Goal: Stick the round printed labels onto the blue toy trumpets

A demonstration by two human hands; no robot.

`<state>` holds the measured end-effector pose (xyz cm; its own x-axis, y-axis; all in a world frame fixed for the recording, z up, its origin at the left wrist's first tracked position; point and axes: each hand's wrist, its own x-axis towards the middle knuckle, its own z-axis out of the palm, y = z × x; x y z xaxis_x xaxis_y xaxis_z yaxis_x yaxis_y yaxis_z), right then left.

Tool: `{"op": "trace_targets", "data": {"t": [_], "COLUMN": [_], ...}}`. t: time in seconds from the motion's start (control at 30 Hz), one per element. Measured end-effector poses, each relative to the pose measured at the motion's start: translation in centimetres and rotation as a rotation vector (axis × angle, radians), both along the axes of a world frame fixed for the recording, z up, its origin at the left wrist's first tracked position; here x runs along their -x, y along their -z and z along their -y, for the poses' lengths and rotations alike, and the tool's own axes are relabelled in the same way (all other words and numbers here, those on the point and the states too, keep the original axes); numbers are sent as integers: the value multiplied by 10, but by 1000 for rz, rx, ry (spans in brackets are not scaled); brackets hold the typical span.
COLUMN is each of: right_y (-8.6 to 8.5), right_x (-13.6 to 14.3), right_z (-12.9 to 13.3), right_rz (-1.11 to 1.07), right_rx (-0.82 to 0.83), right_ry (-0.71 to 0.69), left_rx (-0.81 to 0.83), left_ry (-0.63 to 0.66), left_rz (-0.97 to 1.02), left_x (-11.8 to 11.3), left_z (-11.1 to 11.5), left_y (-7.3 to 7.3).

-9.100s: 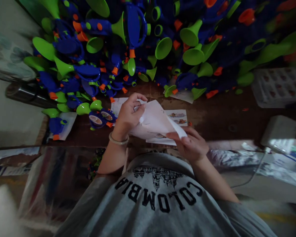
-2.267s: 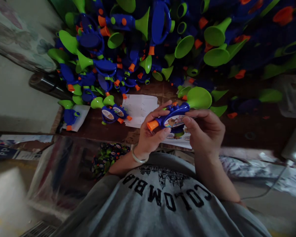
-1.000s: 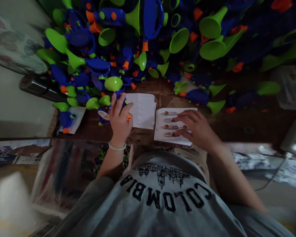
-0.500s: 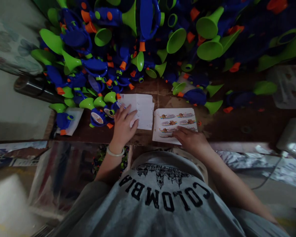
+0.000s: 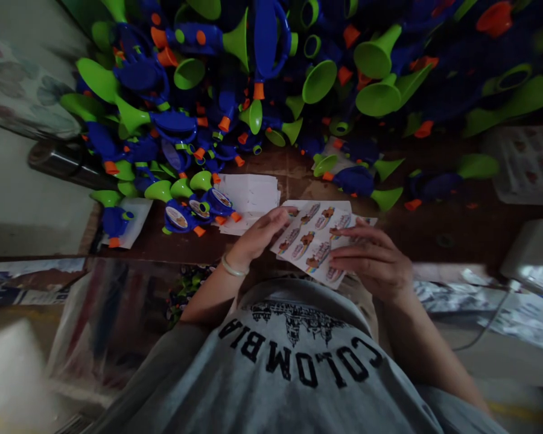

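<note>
A white sticker sheet [image 5: 305,241] with brown bear and rainbow prints is tilted above a stack of similar sheets [image 5: 344,207]. My right hand [image 5: 375,259] grips its right side, with the thumb hidden beneath. At the sheet's upper left edge is my left hand [image 5: 265,232], fingers close together; whether it pinches the sheet is unclear. To the left lies a pile of white papers [image 5: 253,193]. Beside that pile, blue and green toy trumpets [image 5: 177,217] carry oval stickers.
Many toy trumpets [image 5: 266,42] are heaped along the back. A dark bottle [image 5: 67,161] lies at the left. Clear packaging [image 5: 531,160] sits at the right, above a pale box [image 5: 536,250]. Below the table's left edge is a plastic-covered container [image 5: 113,325].
My left hand has moved right from the white papers to the sticker sheet. The top sheet is now lifted and turned, with my right hand on its right side.
</note>
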<state>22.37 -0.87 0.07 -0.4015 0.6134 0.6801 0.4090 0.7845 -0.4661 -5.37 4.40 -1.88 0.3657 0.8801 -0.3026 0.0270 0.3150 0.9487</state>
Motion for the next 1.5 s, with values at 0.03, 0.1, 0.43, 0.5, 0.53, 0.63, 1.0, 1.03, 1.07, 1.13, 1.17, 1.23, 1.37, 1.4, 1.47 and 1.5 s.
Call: {"op": "trace_targets", "data": {"t": [0.03, 0.1, 0.43, 0.5, 0.53, 0.63, 1.0, 1.03, 1.07, 1.13, 1.17, 1.23, 1.37, 1.4, 1.47, 1.5], "right_y": [1, 7, 33, 32, 31, 28, -6, -9, -10, -15, -18, -25, -42, -44, -47, -48], "right_x": [2, 5, 27, 29, 29, 26, 32, 32, 32, 29, 29, 30, 45, 49, 56, 59], "right_z": [-1, -3, 2, 0, -1, -5, 0, 1, 1, 3, 4, 6, 7, 6, 3, 1], "right_rz": [-7, -27, -268, -347, -365, -345, -183, -183, -176, -116, -57, 78, 197, 190, 158, 136], "right_rx": [-34, -81, 569, 609, 605, 581, 259, 230, 206, 175, 170, 176, 145, 132, 118, 120], "right_ry": [21, 134, 230, 227, 233, 242, 591, 611, 627, 648, 647, 622, 453, 414, 364, 348], "left_rx": [43, 62, -525, -572, -582, -619, -1056, -1026, -978, -882, -853, -855, -930, -943, -937, -922], "left_ry": [-5, -67, -415, -352, -314, -240, -333, -341, -347, -356, -357, -348, -255, -230, -213, -221], "left_rz": [68, 185, -49, -86, -81, -78, -359, -329, -289, -210, -184, -164, -196, -199, -189, -180], "left_x": [-2, -6, -10, -8, -8, -9, -10, -11, -12, -15, -17, -20, -25, -27, -28, -28], "left_z": [2, 7, 22, 25, 27, 32, 33, 32, 32, 33, 34, 35, 38, 39, 41, 42], "left_y": [0, -1, -7, -13, -16, -21, -39, -40, -41, -41, -41, -42, -45, -46, -47, -47]}}
